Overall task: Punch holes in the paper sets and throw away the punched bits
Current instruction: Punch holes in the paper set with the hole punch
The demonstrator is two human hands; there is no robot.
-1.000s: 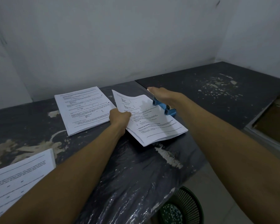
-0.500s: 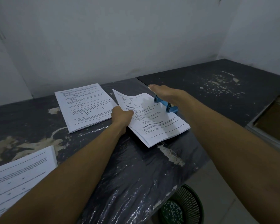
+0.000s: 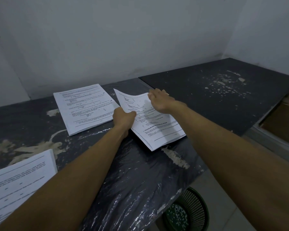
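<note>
A printed paper set [image 3: 160, 130] lies slanted on the dark table [image 3: 137, 174], its far corner curled up. My left hand [image 3: 123, 118] grips the set's left edge, thumb on top. My right hand [image 3: 160, 101] lies palm down over the set's far right edge with its fingers spread straight. No hole punch shows; that spot is covered by the hand and wrist. A green mesh basket [image 3: 192, 212] with white punched bits in it stands on the floor below the table's front edge.
A second paper set [image 3: 85, 107] lies flat just left of my left hand. A third stack [image 3: 18, 179] sits at the near left. White walls close the back and right. A cardboard box [image 3: 284, 117] sits beyond the right table edge.
The blue hole punch that showed under my right hand earlier is now hidden by it. The right hand has flattened over the paper's edge; the left hand keeps its grip.
</note>
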